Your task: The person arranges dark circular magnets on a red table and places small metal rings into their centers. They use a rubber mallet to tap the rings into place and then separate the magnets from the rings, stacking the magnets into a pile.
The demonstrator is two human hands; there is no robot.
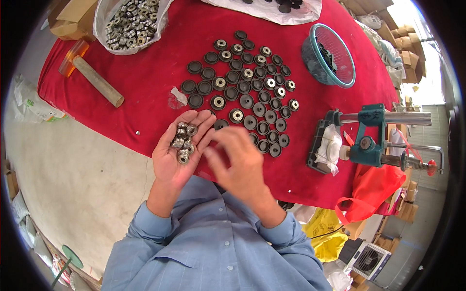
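My left hand (166, 162) is palm up and cupped around several small shiny metal bearings (183, 141). Beside its fingertips is my right hand (242, 162), smeared by motion; whether anything is between its fingers is hidden. Just beyond both hands, many round black caps (246, 101) lie in loose rows on the red tablecloth (145, 104). Some caps hold a metal bearing in the middle, such as the near one (236, 115); others show only their black inside.
A white bag of bearings (133, 29) stands at the far left, near a hammer (97, 80). A blue plastic basket (330, 56) with dark pieces is at the far right. A green hand press (371, 136) lies at the right edge beside a red bag (371, 189).
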